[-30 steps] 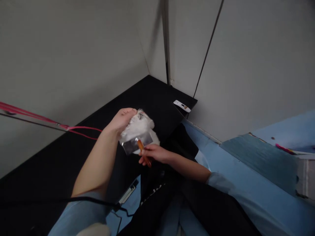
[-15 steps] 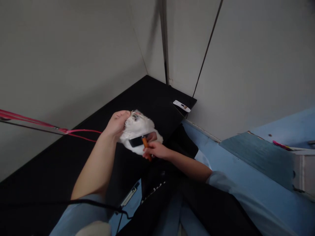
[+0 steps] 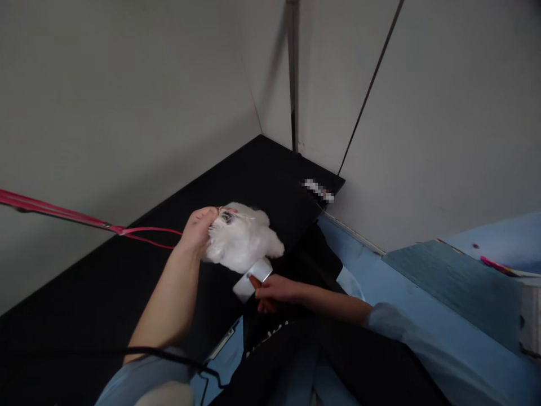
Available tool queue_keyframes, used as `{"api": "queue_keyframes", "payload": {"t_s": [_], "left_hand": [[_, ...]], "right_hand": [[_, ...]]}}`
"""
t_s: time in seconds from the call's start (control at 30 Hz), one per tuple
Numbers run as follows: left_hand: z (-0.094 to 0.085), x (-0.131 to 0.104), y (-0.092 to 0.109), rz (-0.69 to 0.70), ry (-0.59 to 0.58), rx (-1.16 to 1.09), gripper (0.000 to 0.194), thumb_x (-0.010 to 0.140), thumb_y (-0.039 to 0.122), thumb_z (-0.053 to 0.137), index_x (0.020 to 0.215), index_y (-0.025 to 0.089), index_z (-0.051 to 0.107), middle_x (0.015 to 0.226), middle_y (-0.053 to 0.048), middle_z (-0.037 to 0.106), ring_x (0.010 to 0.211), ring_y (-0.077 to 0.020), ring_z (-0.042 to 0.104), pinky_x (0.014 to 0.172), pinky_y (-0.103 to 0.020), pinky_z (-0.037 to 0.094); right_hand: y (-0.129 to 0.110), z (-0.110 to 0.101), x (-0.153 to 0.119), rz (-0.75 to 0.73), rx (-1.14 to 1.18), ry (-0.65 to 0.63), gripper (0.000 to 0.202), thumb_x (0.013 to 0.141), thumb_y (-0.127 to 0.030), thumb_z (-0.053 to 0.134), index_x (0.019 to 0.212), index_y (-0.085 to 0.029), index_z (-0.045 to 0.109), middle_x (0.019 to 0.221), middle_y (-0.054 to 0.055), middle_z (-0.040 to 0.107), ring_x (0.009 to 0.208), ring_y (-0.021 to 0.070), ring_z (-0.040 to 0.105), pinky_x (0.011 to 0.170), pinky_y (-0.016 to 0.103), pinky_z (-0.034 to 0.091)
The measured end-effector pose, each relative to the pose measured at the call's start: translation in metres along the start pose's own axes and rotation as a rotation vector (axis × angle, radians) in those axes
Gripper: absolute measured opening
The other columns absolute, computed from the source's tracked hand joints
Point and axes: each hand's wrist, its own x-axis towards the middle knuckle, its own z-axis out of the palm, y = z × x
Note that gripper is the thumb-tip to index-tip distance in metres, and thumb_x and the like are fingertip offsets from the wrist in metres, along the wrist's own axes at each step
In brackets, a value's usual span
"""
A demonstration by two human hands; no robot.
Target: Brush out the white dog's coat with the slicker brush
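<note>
A small white dog point(image 3: 243, 239) is on the black table top, its dark eye and face hair on the side nearest my left hand point(image 3: 198, 228). The fingers of that hand are closed on the hair at the dog's face. Below the dog's body, my right hand point(image 3: 274, 290) is wrapped round the brown handle of a slicker brush point(image 3: 255, 278). The brush's wide, pale rectangular head lies just under the lower edge of the white coat. Whether its pins touch the hair I cannot tell.
A pink cord loop point(image 3: 147, 232) comes in from the left, near my left wrist. At the table's point(image 3: 253, 175) far right corner lies a small white object point(image 3: 319, 190), blurred out. Grey walls point(image 3: 127, 101) rise behind. A black cable point(image 3: 169, 355) crosses the lower left.
The slicker brush has moved down from over the dog's coat to its lower edge, and its head now shows pale instead of dark. My left hand still grips the face hair.
</note>
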Motion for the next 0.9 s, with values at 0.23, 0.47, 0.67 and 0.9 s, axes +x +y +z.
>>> {"api": "queue_keyframes", "payload": {"t_s": [0.23,0.47,0.67,0.9], "left_hand": [[-0.003,-0.005,-0.004,0.000,-0.079,0.050,0.033,0.053,0.044,0.083,0.057,0.015,0.070,0.069,-0.011,0.071,0.057,-0.0192,0.062,0.052,-0.026,0.046],[-0.005,-0.007,-0.009,0.036,-0.136,0.069,0.042,0.055,0.055,0.084,0.060,0.014,0.074,0.077,-0.015,0.074,0.060,-0.0208,0.063,0.054,-0.028,0.046],[-0.005,-0.008,-0.008,0.076,-0.157,0.091,0.048,0.052,0.060,0.085,0.063,0.014,0.078,0.072,-0.015,0.072,0.063,-0.0234,0.064,0.058,-0.030,0.048],[-0.005,-0.010,-0.012,0.106,-0.118,0.074,0.046,0.050,0.058,0.085,0.060,0.015,0.076,0.072,-0.015,0.072,0.075,-0.0286,0.068,0.070,-0.036,0.053]], "right_hand": [[-0.033,0.001,-0.004,-0.313,0.103,0.127,0.010,0.087,-0.024,0.067,0.087,-0.014,0.062,0.073,0.000,0.071,0.059,0.0089,0.063,0.056,0.019,0.045],[-0.019,0.005,-0.006,-0.165,0.018,0.002,0.025,0.087,-0.033,0.069,0.074,-0.014,0.060,0.062,0.000,0.067,0.053,0.0109,0.061,0.055,0.022,0.046],[-0.033,0.002,-0.009,-0.284,0.022,0.134,0.020,0.086,-0.027,0.069,0.073,-0.014,0.061,0.064,-0.001,0.066,0.053,0.0080,0.058,0.054,0.019,0.045],[-0.037,0.002,-0.013,-0.356,0.039,0.039,0.021,0.084,-0.033,0.072,0.080,-0.015,0.062,0.069,0.000,0.069,0.055,0.0096,0.060,0.055,0.021,0.047]]}}
